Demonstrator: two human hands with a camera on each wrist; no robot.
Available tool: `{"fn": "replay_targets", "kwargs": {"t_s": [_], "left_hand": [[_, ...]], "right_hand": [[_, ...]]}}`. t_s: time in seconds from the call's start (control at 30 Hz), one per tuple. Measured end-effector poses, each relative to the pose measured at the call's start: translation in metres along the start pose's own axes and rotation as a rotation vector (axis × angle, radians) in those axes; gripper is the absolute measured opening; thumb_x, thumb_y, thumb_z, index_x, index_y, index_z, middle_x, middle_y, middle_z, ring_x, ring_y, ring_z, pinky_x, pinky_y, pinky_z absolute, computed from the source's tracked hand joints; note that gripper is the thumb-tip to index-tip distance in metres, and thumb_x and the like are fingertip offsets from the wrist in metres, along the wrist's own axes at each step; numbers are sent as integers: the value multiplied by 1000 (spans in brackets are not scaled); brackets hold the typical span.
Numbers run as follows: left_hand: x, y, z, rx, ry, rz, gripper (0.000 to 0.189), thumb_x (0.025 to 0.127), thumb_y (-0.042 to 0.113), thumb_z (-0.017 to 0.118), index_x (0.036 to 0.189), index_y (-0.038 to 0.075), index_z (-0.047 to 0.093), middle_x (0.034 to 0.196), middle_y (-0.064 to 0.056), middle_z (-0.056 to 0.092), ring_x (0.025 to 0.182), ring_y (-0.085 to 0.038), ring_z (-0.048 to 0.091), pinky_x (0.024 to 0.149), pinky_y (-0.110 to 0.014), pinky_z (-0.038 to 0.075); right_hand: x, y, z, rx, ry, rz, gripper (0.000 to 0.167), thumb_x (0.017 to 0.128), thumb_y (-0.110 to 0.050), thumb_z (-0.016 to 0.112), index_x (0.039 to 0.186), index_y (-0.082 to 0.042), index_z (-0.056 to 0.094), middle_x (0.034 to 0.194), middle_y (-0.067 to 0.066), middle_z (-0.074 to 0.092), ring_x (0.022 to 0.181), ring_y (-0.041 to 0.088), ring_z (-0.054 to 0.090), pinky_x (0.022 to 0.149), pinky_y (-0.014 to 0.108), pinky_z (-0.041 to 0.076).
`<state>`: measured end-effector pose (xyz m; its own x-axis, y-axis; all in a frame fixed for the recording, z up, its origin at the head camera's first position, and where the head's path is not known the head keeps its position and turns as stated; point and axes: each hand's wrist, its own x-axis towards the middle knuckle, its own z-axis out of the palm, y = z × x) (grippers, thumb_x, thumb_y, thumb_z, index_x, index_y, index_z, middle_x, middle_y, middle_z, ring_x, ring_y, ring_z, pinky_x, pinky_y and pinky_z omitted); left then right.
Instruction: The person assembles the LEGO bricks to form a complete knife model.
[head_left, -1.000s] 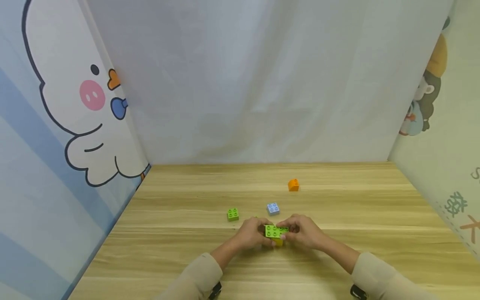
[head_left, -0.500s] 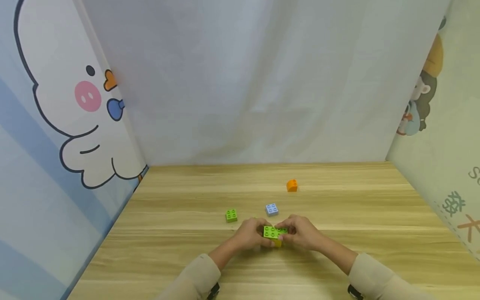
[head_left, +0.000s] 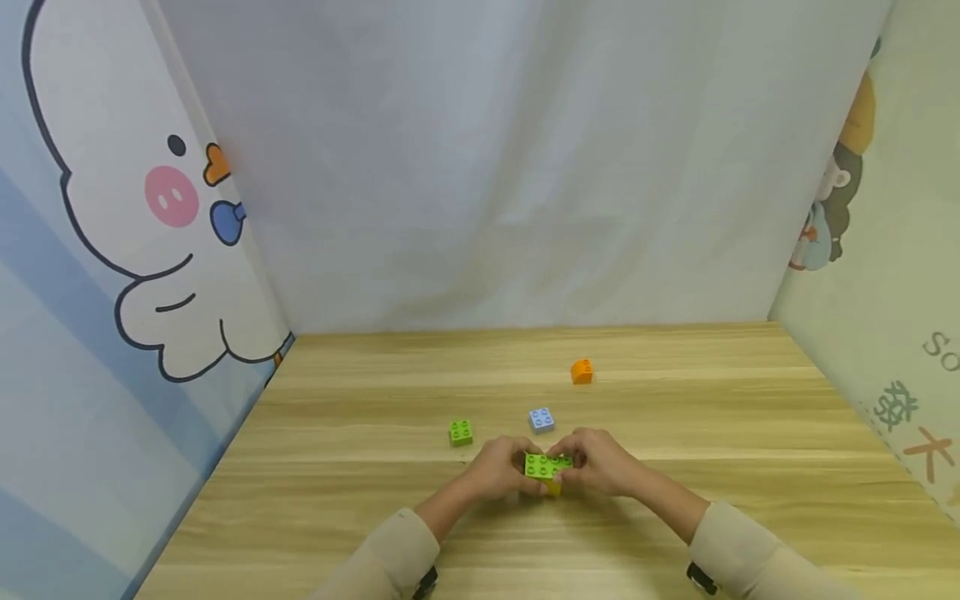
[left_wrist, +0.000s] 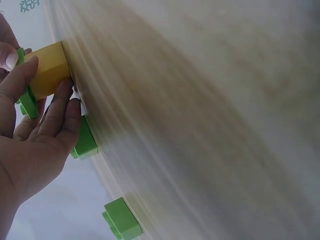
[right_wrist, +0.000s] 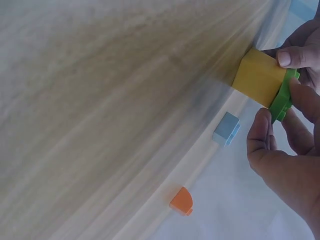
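Left hand grips yellow block; right hand pinches green plate atop it, well short of table's far edge.

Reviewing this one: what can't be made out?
Head view: much of the yellow block, beneath the green plate and behind the left hand.
Left wrist view: part of the upper green brick, behind the left hand.
Left wrist view: most of the right hand, cut off by the left edge.

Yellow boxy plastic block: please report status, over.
Left hand holds yellow block. Right hand pinches flat green studded plastic plate on top. Green studded plastic brick close beyond left hand; contact unclear.
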<state>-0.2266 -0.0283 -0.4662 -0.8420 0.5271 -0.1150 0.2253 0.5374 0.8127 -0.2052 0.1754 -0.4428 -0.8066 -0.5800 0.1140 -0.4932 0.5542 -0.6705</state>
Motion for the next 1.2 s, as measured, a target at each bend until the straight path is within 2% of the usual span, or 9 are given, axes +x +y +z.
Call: {"fn": "replay_targets", "kwargs": {"t_s": [0.13,0.37,0.5,0.63,0.73,0.83,1.2], "left_hand": [[-3,0,0,-1,18,22,40,69,15,83,105,9,65,93,6,62,84,-10,57,75,-27,47],[-11,-3,-4,-74,65,36,44,70,14,82,109,6,63,101,-4,65,86,-15,62,74,-27,51],[-14,-4,-7,-112,88,50,38,73,15,80,107,7,64,98,-2,65,84,-15,62,73,-28,51],[-16,-3,-8,-142,84,74,33,75,12,78,104,5,64,91,0,64,80,-15,62,71,-28,51],[-17,-3,-8,-138,81,70,31,76,11,78,103,5,64,88,1,63,80,-14,61,70,-27,51],[-18,-2,-8,-132,81,54,29,76,11,78,102,7,64,88,2,63,79,-13,61,71,-26,50],[-16,-1,-7,-144,85,64,28,75,10,78,99,4,65,87,0,64,79,-14,62,70,-27,51]], "right_hand": [[0,0,1,-14,-1,19,27,79,-9,73,103,1,67,81,-1,55,65,8,49,56,24,45],[1,0,2,-2,-12,12,27,80,-10,73,104,1,66,84,0,55,67,8,49,57,24,46],[1,-2,0,-2,-8,17,26,80,-10,73,103,1,66,84,0,55,68,9,50,58,24,46],[0,-2,-1,-11,0,14,26,80,-10,73,103,0,66,83,-1,54,68,9,49,59,24,46],[-1,-2,0,-12,0,16,26,80,-11,73,103,-1,66,83,-2,54,69,9,49,59,24,46],[-1,-2,0,-5,5,17,26,80,-11,73,103,-1,66,84,-2,54,68,9,49,59,24,45],[-4,1,1,50,17,24,26,81,-12,72,105,-2,66,88,0,55,73,13,51,63,25,47]]}}
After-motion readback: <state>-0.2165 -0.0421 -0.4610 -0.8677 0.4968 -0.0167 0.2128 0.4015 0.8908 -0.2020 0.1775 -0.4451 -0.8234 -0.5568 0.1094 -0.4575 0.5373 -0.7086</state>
